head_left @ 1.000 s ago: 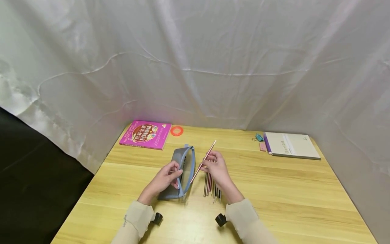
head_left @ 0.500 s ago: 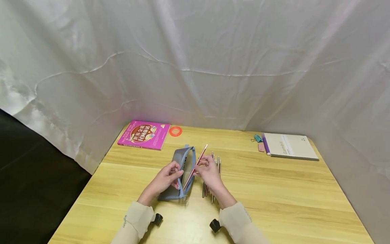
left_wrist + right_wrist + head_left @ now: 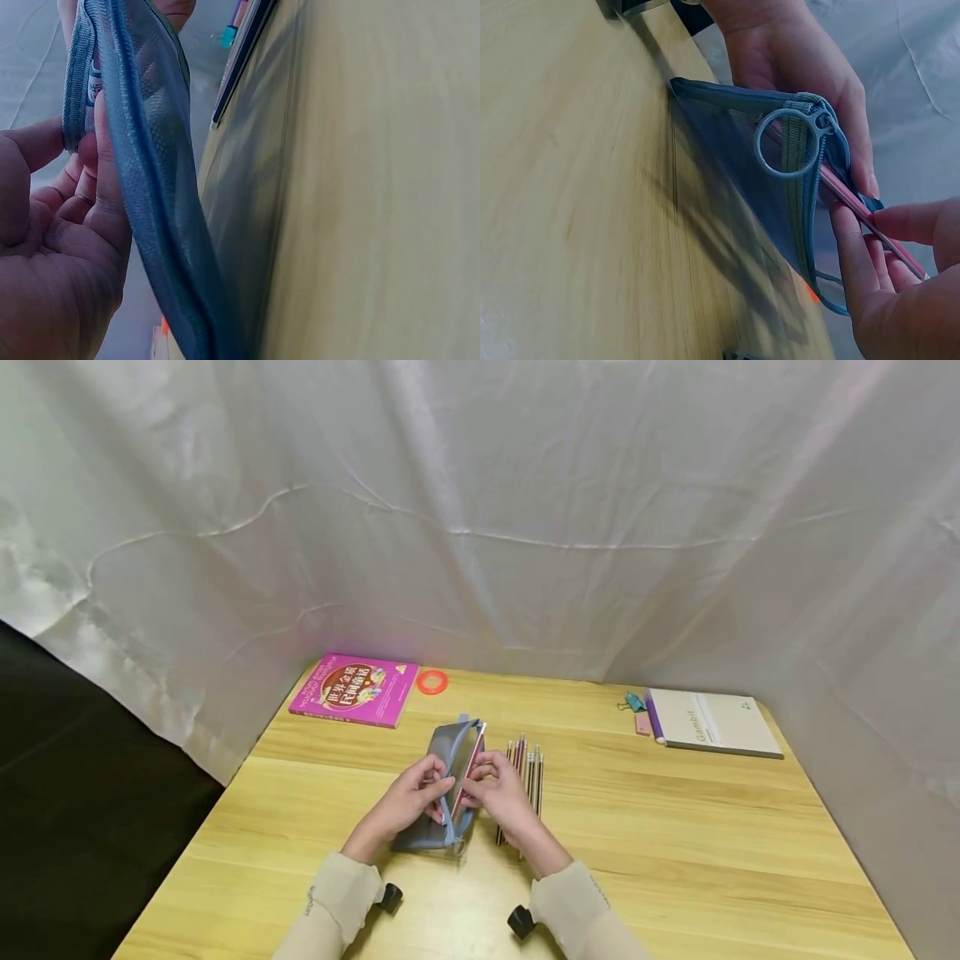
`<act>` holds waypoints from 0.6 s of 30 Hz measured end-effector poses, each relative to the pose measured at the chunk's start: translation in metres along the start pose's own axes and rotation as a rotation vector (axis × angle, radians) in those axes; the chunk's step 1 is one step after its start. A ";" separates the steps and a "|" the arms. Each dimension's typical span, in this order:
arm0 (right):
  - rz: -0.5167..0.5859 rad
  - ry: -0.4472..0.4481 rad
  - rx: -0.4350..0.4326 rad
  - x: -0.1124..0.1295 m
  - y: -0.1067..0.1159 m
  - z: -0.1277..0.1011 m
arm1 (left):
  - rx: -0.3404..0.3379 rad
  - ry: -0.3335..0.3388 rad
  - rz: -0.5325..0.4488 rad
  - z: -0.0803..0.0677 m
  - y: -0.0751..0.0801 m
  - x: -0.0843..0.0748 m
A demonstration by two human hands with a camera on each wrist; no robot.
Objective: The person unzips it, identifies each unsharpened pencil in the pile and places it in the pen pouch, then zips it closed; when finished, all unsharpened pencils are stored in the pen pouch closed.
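A blue-grey zip pencil case (image 3: 444,742) stands tilted on the table with its mouth open to the right. My left hand (image 3: 405,797) pinches the near lip of that mouth between thumb and fingers. A metallic pink pencil (image 3: 904,259) is pinched by my right hand (image 3: 501,792), its lower part inside the case and its upper end sticking out past the fingers. A ring-shaped zip pull (image 3: 761,154) hangs from the zip's end. Right of the case, partly behind my right hand, lies a row of several pencils (image 3: 539,781).
At the back left are a magenta book (image 3: 386,693) and an orange ring (image 3: 432,682). Toward the back right lie a teal binder clip (image 3: 635,700), a pink eraser (image 3: 642,724), a purple marker (image 3: 655,717) and a pale notebook (image 3: 738,718). Grey curtain (image 3: 525,593) hangs behind the table.
My right hand has moved left with the pink pencil, from above the row of pencils to the case's mouth. The pencil has gone down into the case. My left hand keeps its hold.
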State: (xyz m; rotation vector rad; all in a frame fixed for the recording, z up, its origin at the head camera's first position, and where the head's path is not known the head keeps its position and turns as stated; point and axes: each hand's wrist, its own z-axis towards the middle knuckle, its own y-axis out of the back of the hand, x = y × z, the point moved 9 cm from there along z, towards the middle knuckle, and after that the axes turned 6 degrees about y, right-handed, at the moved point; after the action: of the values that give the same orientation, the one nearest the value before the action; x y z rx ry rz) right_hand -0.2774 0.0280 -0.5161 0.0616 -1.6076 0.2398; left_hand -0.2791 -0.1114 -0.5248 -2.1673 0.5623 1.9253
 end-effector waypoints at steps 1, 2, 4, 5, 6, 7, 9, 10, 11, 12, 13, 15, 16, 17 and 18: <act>-0.003 -0.002 0.001 0.000 0.000 0.000 | 0.002 -0.002 0.003 0.000 0.000 0.000; -0.010 -0.005 0.000 -0.001 -0.001 0.000 | 0.003 -0.004 0.006 0.001 -0.001 0.000; -0.014 -0.015 -0.002 -0.002 -0.001 0.000 | 0.002 -0.004 0.009 0.001 -0.001 0.000; -0.017 -0.019 -0.003 -0.002 -0.001 0.000 | 0.000 -0.004 0.008 0.001 -0.001 -0.001; -0.019 -0.024 -0.003 -0.003 -0.001 0.001 | -0.001 -0.002 0.005 0.001 -0.001 0.000; -0.020 -0.032 -0.005 -0.005 -0.001 0.001 | -0.004 0.000 0.003 0.001 -0.001 -0.001; -0.020 -0.049 -0.010 -0.007 -0.001 0.001 | -0.007 0.003 -0.004 0.000 -0.001 -0.001; -0.022 -0.054 -0.012 -0.007 -0.001 0.001 | -0.007 0.002 -0.007 0.000 -0.001 -0.001; -0.023 -0.058 -0.013 -0.008 -0.001 0.001 | -0.007 0.001 -0.009 0.000 -0.001 -0.002; -0.025 -0.061 -0.014 -0.008 -0.001 0.002 | -0.006 0.000 -0.010 0.000 -0.001 -0.002; -0.027 -0.063 -0.012 -0.008 -0.001 0.002 | -0.005 -0.003 -0.009 0.000 -0.002 -0.003; -0.032 -0.064 -0.010 -0.009 -0.001 0.002 | 0.002 -0.011 -0.006 -0.001 -0.003 -0.004; -0.036 -0.065 -0.012 -0.009 -0.001 0.002 | 0.005 -0.015 -0.005 -0.001 -0.003 -0.004; -0.041 -0.065 -0.015 -0.009 -0.001 0.002 | 0.008 -0.018 -0.003 -0.001 -0.003 -0.005; -0.046 -0.065 -0.018 -0.010 -0.001 0.002 | 0.010 -0.022 0.000 -0.001 -0.004 -0.005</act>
State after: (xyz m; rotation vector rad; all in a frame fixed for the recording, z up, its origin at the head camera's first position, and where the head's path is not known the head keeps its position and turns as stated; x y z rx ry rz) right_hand -0.2790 0.0253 -0.5255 0.0939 -1.6706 0.1892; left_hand -0.2768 -0.1077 -0.5201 -2.1373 0.5676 1.9397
